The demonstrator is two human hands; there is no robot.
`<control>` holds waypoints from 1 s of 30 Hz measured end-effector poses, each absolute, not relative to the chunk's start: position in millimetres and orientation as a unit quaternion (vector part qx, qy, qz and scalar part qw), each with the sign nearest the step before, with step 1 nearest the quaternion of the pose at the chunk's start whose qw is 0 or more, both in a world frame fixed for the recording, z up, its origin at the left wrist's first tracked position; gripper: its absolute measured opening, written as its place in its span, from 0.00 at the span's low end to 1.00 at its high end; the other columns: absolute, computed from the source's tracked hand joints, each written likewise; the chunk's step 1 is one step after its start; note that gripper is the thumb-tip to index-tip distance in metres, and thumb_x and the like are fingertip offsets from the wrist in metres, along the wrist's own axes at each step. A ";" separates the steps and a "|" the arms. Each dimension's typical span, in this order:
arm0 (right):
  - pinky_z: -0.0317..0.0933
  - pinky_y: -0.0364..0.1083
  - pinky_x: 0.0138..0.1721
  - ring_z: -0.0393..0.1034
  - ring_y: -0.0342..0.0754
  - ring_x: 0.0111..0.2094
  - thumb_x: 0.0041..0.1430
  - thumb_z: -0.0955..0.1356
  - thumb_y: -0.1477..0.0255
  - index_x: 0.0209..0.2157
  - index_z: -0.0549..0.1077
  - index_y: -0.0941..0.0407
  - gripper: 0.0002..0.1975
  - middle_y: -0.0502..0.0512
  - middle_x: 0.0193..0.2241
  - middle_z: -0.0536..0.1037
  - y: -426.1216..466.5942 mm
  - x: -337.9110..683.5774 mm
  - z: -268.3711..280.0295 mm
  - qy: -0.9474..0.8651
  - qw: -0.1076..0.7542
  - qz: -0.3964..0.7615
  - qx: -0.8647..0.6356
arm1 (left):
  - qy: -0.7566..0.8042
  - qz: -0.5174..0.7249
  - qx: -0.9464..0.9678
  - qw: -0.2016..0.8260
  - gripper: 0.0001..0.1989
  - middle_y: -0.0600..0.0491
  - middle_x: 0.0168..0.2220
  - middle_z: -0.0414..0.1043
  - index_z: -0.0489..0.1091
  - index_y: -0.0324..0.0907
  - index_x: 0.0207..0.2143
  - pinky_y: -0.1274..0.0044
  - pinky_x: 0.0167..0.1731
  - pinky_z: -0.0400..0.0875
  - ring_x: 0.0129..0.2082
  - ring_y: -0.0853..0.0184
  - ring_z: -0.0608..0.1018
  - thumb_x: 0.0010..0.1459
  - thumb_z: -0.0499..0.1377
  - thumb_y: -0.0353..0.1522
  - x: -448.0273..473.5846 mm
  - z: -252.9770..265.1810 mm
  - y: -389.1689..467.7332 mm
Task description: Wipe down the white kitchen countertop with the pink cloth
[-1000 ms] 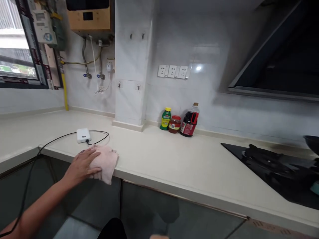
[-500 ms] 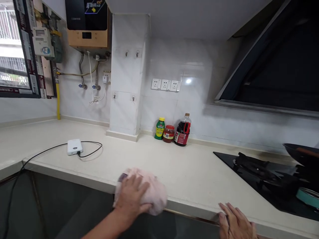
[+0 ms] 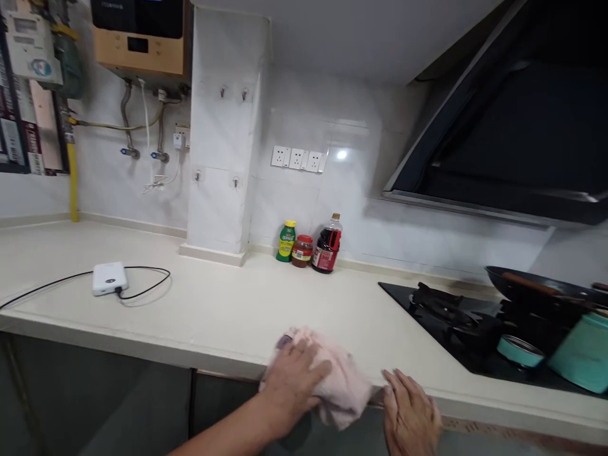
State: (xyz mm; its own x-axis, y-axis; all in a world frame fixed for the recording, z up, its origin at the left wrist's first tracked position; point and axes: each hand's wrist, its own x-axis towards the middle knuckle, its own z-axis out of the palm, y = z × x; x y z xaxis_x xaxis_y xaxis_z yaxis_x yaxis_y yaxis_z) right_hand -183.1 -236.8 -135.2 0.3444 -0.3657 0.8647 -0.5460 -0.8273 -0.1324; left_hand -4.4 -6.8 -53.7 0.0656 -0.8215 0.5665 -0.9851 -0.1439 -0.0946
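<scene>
A crumpled pink cloth [image 3: 344, 380] lies over the front edge of the pale countertop [image 3: 228, 316], part of it hanging down. On top of it is my left hand [image 3: 294, 377], fingers bent over the fabric and gripping it against the counter. A small purple patch [image 3: 284, 342] shows on the cloth beside the fingertips. To the right, my right hand [image 3: 409, 411] rests at the counter's front edge, its fingers stretched out and nothing in it. A short gap separates this hand from the cloth.
A white power bank [image 3: 110, 278] with a black cable lies at left. Against the wall stand a green bottle [image 3: 285, 242], a red-lidded jar [image 3: 302, 251] and a dark sauce bottle [image 3: 327, 247]. At right, a gas stove [image 3: 437, 329] carries a wok [image 3: 536, 288] and teal containers [image 3: 577, 354].
My left hand has slid the cloth rightward along the counter edge, closer to my right hand. The view has turned right, showing more of the stove. My right hand stays at the edge.
</scene>
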 end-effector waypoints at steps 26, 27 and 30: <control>0.46 0.63 0.63 0.59 0.57 0.61 0.72 0.55 0.64 0.50 0.73 0.55 0.19 0.61 0.54 0.74 -207.5 -161.1 -116.1 -0.349 0.043 0.528 0.773 | -0.540 0.323 0.772 0.087 0.18 0.47 0.59 0.71 0.72 0.52 0.56 0.60 0.51 0.67 0.59 0.50 0.71 0.65 0.57 0.42 23.1 -29.1 30.5; 0.46 0.63 0.63 0.59 0.57 0.62 0.72 0.55 0.64 0.50 0.73 0.55 0.20 0.61 0.55 0.74 -207.6 -161.2 -115.4 -0.352 0.039 0.525 0.774 | -0.548 0.315 0.770 0.092 0.17 0.48 0.59 0.71 0.71 0.52 0.56 0.61 0.51 0.68 0.59 0.51 0.71 0.66 0.57 0.42 18.2 -27.8 23.7; 0.47 0.63 0.62 0.58 0.59 0.62 0.72 0.54 0.64 0.49 0.73 0.56 0.21 0.63 0.55 0.73 -207.4 -160.3 -110.2 -0.365 0.021 0.515 0.775 | -0.569 0.302 0.757 0.113 0.18 0.48 0.60 0.70 0.70 0.52 0.56 0.62 0.52 0.68 0.60 0.53 0.70 0.66 0.58 0.41 5.3 -28.1 6.5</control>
State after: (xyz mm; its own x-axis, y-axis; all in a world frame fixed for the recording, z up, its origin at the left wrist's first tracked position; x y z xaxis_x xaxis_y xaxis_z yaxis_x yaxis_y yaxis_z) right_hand -160.3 -207.4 -110.2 0.2018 -0.5446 0.8141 -0.5876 -0.7322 -0.3442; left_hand 5.3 6.5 -28.1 0.1708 -0.7921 0.5860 -0.9291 -0.3274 -0.1718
